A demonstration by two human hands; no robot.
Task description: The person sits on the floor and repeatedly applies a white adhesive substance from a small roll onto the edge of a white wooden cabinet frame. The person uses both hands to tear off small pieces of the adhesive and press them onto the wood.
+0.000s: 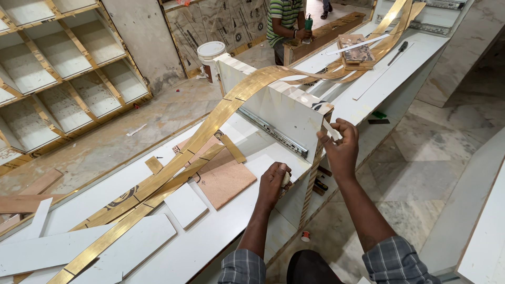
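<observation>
Head cam looking down: left hand [273, 181] has its grip closed around a small pale block, pressed against the drawer box [279, 113] edge on the white worktop [231, 221]. Right hand [341, 144] pinches a thin white strip [330, 130] at the box's front corner. Long gold edge banding [173, 171] drapes across the box top.

marble floor [421, 158], dusty concrete [131, 131], a cubby shelf [58, 79] lying left, white bucket [209, 58] by the wall.

White drawer box [279, 108] upright on bench; gold edge strip [173, 168] draped over.
</observation>
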